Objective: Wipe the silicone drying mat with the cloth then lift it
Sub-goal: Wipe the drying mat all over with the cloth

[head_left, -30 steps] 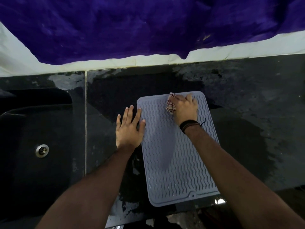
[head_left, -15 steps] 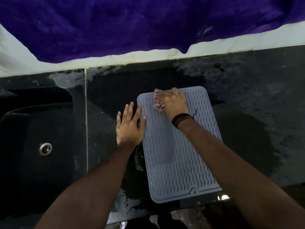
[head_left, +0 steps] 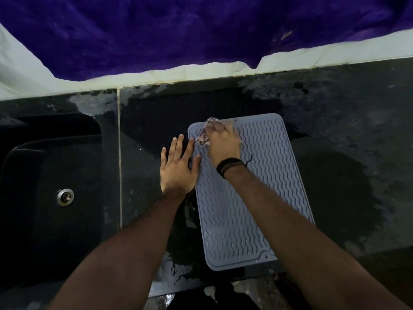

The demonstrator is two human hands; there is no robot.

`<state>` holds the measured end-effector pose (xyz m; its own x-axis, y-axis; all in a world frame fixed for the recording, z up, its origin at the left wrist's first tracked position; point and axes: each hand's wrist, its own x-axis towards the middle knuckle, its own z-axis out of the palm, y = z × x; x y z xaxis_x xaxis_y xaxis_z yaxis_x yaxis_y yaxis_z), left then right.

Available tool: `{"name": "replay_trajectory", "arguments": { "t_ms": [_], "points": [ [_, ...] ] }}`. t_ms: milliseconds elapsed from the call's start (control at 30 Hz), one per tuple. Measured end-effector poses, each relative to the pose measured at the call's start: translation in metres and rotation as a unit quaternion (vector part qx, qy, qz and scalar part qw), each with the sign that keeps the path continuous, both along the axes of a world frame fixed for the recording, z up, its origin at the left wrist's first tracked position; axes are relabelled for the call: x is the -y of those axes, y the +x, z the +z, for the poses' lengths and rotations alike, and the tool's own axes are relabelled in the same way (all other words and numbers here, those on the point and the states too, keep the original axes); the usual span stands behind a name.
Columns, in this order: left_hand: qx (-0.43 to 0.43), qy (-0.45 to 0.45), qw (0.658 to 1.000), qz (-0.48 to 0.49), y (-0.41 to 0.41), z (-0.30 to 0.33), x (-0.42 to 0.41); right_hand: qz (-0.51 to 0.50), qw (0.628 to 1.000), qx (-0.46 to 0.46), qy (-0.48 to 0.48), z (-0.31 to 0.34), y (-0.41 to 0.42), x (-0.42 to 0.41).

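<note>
A grey silicone drying mat [head_left: 263, 186] with wavy ridges lies flat on the dark wet counter, its long side running away from me. My right hand [head_left: 223, 144] grips a small checked cloth [head_left: 204, 134] and holds it on the mat's far left corner. A dark band circles that wrist. My left hand [head_left: 178, 166] lies flat with spread fingers on the counter, its thumb and forefinger resting on the mat's left edge.
A black sink [head_left: 44, 193] with a metal drain [head_left: 65, 196] sits to the left. The counter [head_left: 335, 135] shows wet patches around the mat. A purple cloth [head_left: 201, 30] hangs over the pale wall behind. The counter's front edge runs just below the mat.
My right hand has slid the cloth leftward along the mat's far end, from near the middle to the far left corner. My left hand has stayed in place.
</note>
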<state>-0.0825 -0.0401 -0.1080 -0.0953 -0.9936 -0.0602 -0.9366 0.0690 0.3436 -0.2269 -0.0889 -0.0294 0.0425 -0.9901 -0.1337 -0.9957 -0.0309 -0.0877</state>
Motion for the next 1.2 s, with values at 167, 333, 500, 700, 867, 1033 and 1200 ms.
{"name": "replay_trajectory", "arguments": {
  "t_ms": [167,333,500,700,867,1033,1200],
  "points": [
    [-0.003,0.007,1.0,0.008,0.0,0.002,0.0,0.007,1.0,0.014,-0.003,-0.002,-0.025,-0.034],
    [0.001,0.018,1.0,0.004,0.0,0.004,0.0,0.038,0.999,0.009,0.017,-0.002,-0.041,-0.085],
    [-0.008,0.017,1.0,-0.001,0.001,0.005,0.0,-0.022,0.997,0.052,-0.05,0.017,-0.052,-0.035],
    [-0.007,0.008,1.0,-0.003,0.001,0.006,-0.001,-0.144,0.989,-0.009,0.029,0.014,-0.041,0.027],
    [0.0,0.019,1.0,-0.007,0.001,0.007,0.0,-0.053,0.999,0.011,0.006,0.01,-0.004,0.016],
    [-0.002,0.027,1.0,0.0,0.0,0.007,0.0,-0.06,0.997,-0.051,0.014,0.014,-0.046,0.018],
    [0.005,0.023,1.0,-0.001,0.0,0.009,0.0,-0.119,0.99,-0.064,0.033,0.007,-0.055,0.02]
  ]
}}
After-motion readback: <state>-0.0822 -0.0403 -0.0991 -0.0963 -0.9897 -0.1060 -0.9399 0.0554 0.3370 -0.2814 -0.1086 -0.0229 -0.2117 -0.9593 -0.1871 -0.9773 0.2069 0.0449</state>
